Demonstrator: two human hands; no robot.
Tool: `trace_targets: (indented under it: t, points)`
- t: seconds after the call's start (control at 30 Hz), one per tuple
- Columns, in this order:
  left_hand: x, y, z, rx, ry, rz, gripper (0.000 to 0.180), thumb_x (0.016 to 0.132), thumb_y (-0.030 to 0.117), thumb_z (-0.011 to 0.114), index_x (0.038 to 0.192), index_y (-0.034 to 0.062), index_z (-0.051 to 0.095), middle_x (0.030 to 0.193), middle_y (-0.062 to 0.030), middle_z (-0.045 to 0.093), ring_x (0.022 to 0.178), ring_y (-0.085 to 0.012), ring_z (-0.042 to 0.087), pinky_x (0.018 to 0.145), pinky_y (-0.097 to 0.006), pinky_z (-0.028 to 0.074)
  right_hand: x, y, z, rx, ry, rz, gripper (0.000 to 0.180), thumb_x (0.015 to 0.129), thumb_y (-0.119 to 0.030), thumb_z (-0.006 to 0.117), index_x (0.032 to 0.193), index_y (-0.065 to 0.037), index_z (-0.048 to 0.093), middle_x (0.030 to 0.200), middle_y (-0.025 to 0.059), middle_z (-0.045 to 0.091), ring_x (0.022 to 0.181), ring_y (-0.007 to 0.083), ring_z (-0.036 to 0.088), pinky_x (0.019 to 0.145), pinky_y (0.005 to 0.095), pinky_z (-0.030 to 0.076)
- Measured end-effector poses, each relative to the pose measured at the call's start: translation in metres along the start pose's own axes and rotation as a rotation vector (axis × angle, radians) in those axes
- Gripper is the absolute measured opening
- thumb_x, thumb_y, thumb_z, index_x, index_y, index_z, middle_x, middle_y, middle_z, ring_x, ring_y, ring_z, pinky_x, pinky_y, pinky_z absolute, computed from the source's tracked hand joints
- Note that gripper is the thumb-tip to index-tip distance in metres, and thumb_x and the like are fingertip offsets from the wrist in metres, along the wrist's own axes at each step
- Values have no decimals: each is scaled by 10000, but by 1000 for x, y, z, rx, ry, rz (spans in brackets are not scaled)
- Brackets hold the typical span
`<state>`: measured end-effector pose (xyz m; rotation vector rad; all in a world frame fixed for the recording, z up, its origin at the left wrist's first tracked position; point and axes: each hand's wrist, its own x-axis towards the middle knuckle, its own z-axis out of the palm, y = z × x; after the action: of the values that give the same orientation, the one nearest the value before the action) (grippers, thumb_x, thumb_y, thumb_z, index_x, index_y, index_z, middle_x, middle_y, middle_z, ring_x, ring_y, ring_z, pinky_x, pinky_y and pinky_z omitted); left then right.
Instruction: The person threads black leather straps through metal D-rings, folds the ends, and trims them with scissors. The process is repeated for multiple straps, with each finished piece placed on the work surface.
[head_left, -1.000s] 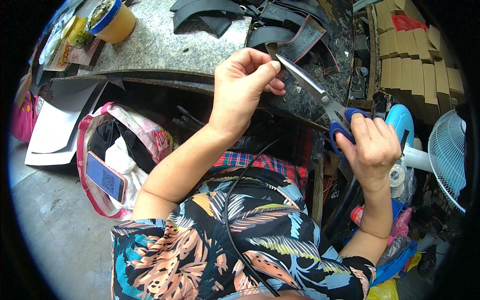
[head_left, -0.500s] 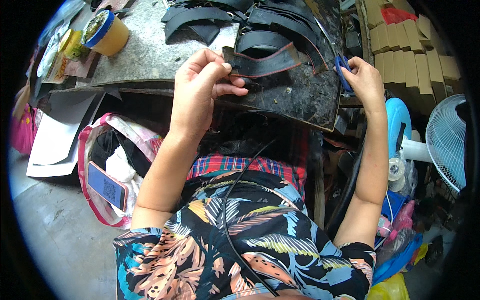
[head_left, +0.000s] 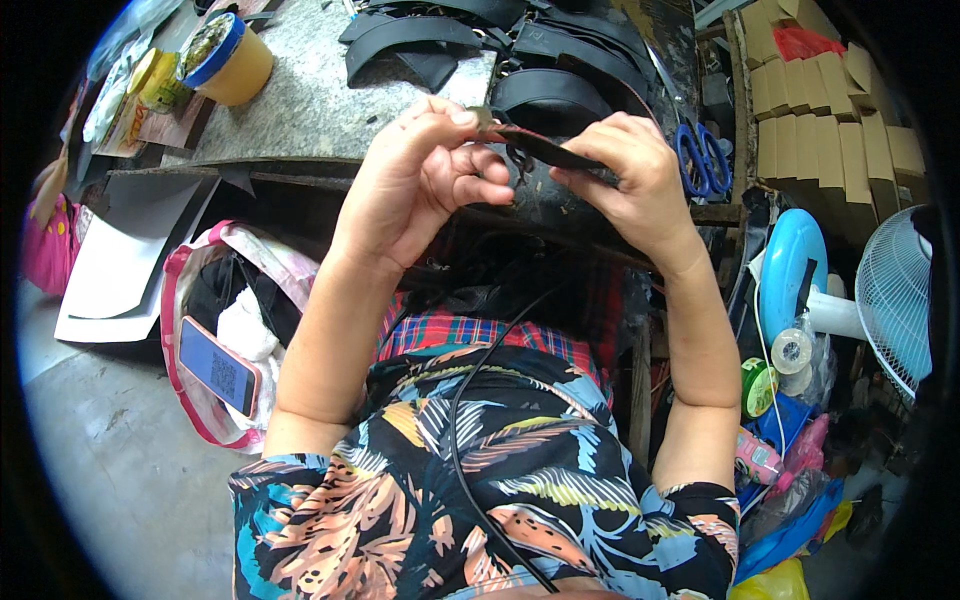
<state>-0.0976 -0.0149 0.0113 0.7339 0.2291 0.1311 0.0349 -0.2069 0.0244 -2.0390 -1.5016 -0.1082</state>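
Note:
A black leather strap (head_left: 545, 148) with reddish edge stitching stretches between my two hands above the bench's front edge. My left hand (head_left: 405, 180) pinches one end between thumb and forefinger, its other fingers loosely curled. The opposite end is gripped by my right hand (head_left: 635, 175), thumb underneath and fingers over it. Close beyond my right hand lie scissors with blue handles (head_left: 703, 160), blades pointing away. Behind the held strap, more black leather straps (head_left: 550, 95) are piled on the bench.
The worktop (head_left: 310, 90) carries a yellow tub (head_left: 240, 75) with a blue rim at the far left. Rows of folded brown cardboard (head_left: 830, 150) and a fan (head_left: 895, 300) stand on the right. An open bag (head_left: 175, 330) holding a phone (head_left: 220, 365) sits at lower left.
My right hand has let go of the scissors, left them on the bench's right side, and moved left to grip the strap's free end. The strap is now raised and turned nearly edge-on.

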Motion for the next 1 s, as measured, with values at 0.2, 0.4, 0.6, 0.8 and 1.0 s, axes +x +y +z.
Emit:
trace_targets:
  t: [0.2, 0.4, 0.6, 0.8, 1.0]
  points:
    - [10, 7, 5, 1042, -96, 597, 467, 919, 172, 595, 1370, 80, 521, 1246, -105, 607, 1025, -194, 599, 812, -284, 495, 3, 14, -8, 434, -213, 216, 119, 729, -23, 628, 819, 7, 700, 730, 65, 674, 642, 129, 617, 607, 265, 473]
    - [23, 8, -1, 949, -408, 474, 379, 919, 214, 580, 1251, 42, 640, 1205, -129, 646, 1071, -195, 592, 954, -326, 441, 7, 26, -10, 457, -318, 407, 149, 738, -71, 649, 867, -7, 690, 700, 47, 638, 625, 109, 601, 601, 268, 467]
    - [27, -1, 4, 922, -57, 358, 250, 881, 52, 683, 1121, -15, 682, 860, -47, 710, 765, -99, 646, 667, -226, 512, 12, 20, -4, 233, -35, 229, 335, 739, -76, 733, 1062, -38, 653, 1012, 67, 645, 908, 160, 621, 802, 298, 488]
    - [23, 3, 1, 648, 102, 166, 225, 893, 100, 701, 1092, -3, 676, 892, -41, 698, 728, -83, 660, 665, -201, 536, -2, -4, 1, -268, 510, -116, 301, 705, -247, 816, 949, -129, 685, 991, 57, 625, 938, 259, 576, 817, 373, 449]
    - [21, -3, 4, 592, -49, 70, 265, 866, 78, 730, 1094, -14, 630, 931, -57, 696, 743, -93, 673, 634, -193, 538, -10, -2, 16, 39, 172, 151, 177, 771, -169, 774, 860, -50, 679, 858, 43, 628, 847, 213, 580, 758, 329, 455]
